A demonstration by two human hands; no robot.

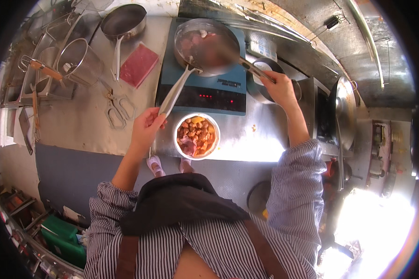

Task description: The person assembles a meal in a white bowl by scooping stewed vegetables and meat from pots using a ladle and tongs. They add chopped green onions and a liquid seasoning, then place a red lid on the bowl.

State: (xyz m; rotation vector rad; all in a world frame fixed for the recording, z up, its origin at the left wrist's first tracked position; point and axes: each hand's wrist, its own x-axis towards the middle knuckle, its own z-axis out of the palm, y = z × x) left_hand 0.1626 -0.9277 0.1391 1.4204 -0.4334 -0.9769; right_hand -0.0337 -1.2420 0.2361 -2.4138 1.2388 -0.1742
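A steel frying pan (178,56) stands on a blue induction cooktop (200,88) with red lights lit. Pinkish pieces that look like meat (205,44) lie in it, partly blurred. My left hand (148,123) is closed round the end of the pan's long metal handle. To the right, my right hand (278,87) grips a long-handled cooking utensil (253,68) that reaches over the pan's right side; its far end is blurred. In front of the cooktop sits a white bowl (176,139) of brown and orange chunks in sauce.
Left of the cooktop are a second frying pan (123,22), a flat red block (138,65) and kitchen scissors (119,110). A deep steel pot (81,60) stands farther left. A dark pot (260,86) is close by my right hand, and a wok (344,111) stands at the right.
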